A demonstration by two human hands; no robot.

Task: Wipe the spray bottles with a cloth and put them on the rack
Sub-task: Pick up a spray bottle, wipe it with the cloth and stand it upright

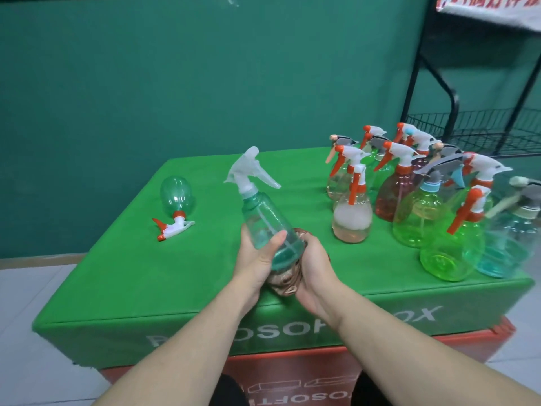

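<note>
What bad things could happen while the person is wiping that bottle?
1. The left hand grips the teal bottle tilted while the right hand rubs its base with the brown cloth; it might slip and drop onto the green table.
2. The crowded bottles stand close together by the right edge; an elbow heading for the rack could topple some.
3. The lying bottle might roll off.

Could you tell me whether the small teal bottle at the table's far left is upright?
No, the small teal bottle lies tipped on its side.
</note>
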